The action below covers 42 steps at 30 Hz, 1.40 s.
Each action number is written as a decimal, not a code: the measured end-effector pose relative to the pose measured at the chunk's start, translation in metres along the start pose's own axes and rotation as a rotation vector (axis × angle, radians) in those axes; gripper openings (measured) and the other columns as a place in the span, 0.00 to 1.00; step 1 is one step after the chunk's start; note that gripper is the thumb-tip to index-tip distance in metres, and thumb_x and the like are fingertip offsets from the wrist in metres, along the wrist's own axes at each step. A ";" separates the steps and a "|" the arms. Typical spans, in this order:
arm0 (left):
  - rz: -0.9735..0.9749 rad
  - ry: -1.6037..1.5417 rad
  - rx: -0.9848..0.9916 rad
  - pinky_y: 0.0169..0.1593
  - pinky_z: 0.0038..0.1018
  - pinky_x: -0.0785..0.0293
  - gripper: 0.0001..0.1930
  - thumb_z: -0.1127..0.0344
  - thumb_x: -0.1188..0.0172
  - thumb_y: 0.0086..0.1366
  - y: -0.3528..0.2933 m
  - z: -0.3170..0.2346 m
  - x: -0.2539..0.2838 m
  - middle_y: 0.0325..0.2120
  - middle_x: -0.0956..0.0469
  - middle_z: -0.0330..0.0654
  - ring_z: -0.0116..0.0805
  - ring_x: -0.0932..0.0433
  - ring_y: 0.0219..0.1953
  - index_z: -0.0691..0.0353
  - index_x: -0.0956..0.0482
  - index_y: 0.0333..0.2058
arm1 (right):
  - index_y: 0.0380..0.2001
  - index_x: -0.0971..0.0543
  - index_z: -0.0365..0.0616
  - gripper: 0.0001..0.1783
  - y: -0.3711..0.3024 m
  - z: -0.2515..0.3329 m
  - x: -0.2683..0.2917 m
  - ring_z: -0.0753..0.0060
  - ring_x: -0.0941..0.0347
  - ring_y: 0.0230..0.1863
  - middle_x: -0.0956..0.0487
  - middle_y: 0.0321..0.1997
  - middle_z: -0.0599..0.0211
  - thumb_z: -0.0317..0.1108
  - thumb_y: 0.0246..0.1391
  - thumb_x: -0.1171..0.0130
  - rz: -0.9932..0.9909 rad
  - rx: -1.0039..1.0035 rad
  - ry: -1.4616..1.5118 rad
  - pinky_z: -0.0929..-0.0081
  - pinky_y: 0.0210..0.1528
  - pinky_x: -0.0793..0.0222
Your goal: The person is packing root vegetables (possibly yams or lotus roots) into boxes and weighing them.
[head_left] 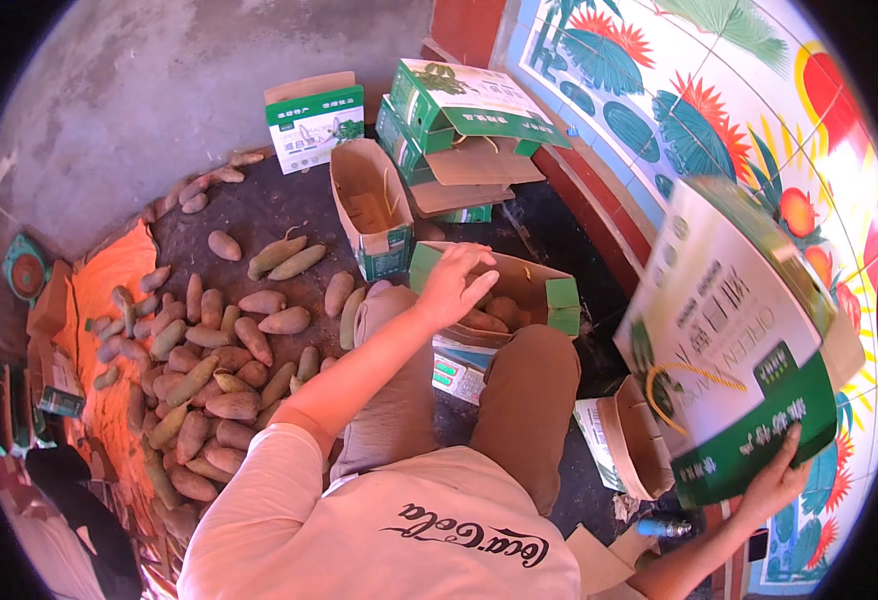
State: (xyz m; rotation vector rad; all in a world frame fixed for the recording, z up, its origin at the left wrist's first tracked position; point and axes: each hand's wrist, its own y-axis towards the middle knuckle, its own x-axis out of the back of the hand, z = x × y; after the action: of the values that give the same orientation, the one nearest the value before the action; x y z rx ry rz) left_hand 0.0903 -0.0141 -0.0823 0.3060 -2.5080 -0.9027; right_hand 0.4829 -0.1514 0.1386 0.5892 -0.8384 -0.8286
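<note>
In my right hand (774, 487) is the lower corner of a large green-and-white cardboard carton (704, 320), lifted and tilted at the right. A yellow cord handle (674, 385) hangs from its side. My left hand (456, 287) is over the left side of an uncovered carton (562, 300) between my knees, its fingers stretched and apart. Whether it touches the rim I cannot tell. Several brown, oblong root vegetables (504, 312) lie inside that carton. Just below it a scale (457, 378) with green displays shows in part.
Many brown and greenish root vegetables (234, 405) are heaped on the floor at left, beside an orange sheet (109, 290). An uncovered carton (367, 195) stands ahead, with stacked cartons (464, 110) behind it. Another carton (639, 440) is by my right knee. A painted tile wall (679, 110) borders the right.
</note>
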 end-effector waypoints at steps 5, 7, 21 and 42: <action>0.224 -0.229 0.091 0.51 0.32 0.37 0.19 0.64 0.49 0.58 -0.007 -0.036 0.002 0.45 0.34 0.45 0.37 0.34 0.49 0.62 0.35 0.49 | 0.38 0.26 0.31 0.18 -0.006 0.026 -0.075 0.77 0.31 0.33 0.23 0.34 0.63 0.39 0.56 0.48 0.063 0.094 0.266 0.79 0.36 0.35; 0.292 -0.385 0.158 0.53 0.34 0.38 0.24 0.65 0.49 0.58 -0.005 -0.069 0.003 0.50 0.38 0.44 0.38 0.37 0.52 0.60 0.40 0.54 | 0.38 0.26 0.32 0.18 -0.014 0.048 -0.092 0.75 0.30 0.33 0.23 0.34 0.61 0.39 0.56 0.48 0.094 0.089 0.227 0.78 0.36 0.35; 0.275 -1.276 0.477 0.54 0.43 0.42 0.52 0.37 0.47 0.54 0.039 -0.142 0.013 0.60 0.54 0.44 0.42 0.50 0.60 0.49 0.76 0.61 | 0.37 0.27 0.34 0.11 -0.092 0.100 -0.160 0.53 0.29 0.32 0.25 0.34 0.54 0.23 0.48 0.49 0.271 0.869 0.272 0.63 0.34 0.34; 0.147 -1.402 0.609 0.51 0.29 0.33 0.33 0.82 0.56 0.43 0.080 -0.108 0.017 0.46 0.32 0.46 0.35 0.30 0.46 0.63 0.42 0.54 | 0.44 0.28 0.46 0.19 -0.098 0.088 -0.192 0.58 0.33 0.48 0.28 0.46 0.57 0.28 0.45 0.50 0.431 1.070 0.186 0.60 0.48 0.38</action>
State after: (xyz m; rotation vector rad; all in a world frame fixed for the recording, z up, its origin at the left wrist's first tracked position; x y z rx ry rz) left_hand 0.1241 -0.0183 0.0490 -0.5567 -3.9717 -0.1792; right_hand 0.2947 -0.0590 0.0371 1.3314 -1.1556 0.1383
